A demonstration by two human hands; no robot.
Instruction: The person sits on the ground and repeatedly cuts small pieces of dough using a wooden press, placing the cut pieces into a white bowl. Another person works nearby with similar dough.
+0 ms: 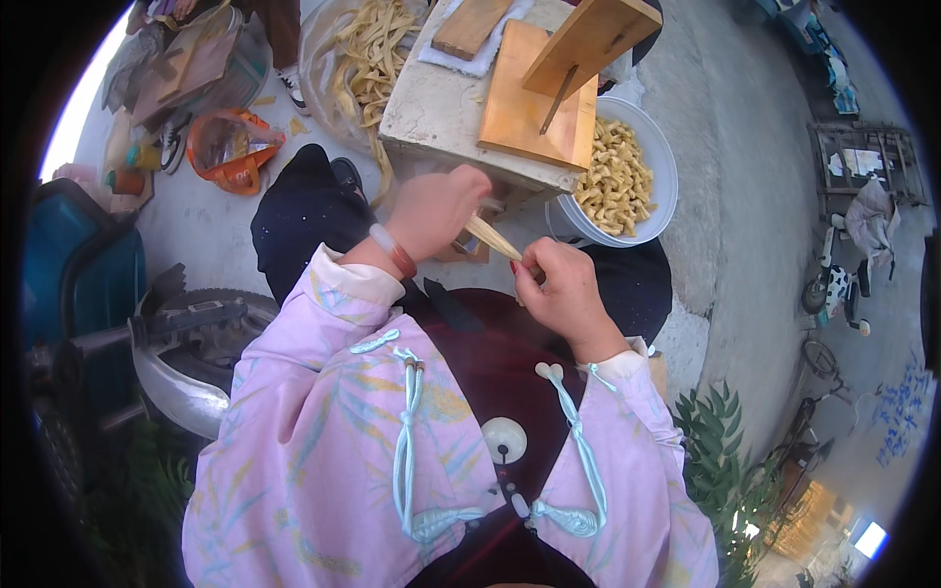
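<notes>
A pale yellow folded strip [494, 237], which looks like bean curd skin, spans the gap between my hands. Its upper end is in my left hand [441, 209], which is blurred and wears a bracelet. My right hand [562, 290] pinches the lower end between thumb and fingers. Just beyond my hands stands a pale block-like table [434, 110]. On its near right corner sits a wooden stand [540, 103] with a flat base, a raised board and a thin metal piece. To its right, a white bucket [665, 176] holds many small yellow knotted pieces [617, 176].
Long yellow strips [375, 59] fill a plastic-lined basin [316, 88] left of the table. A wooden block [470, 28] lies on a white cloth [496, 55]. An orange bag [235, 151] stands on the floor, near another person's shoe [292, 88]. A wheel [198, 331] is at my left.
</notes>
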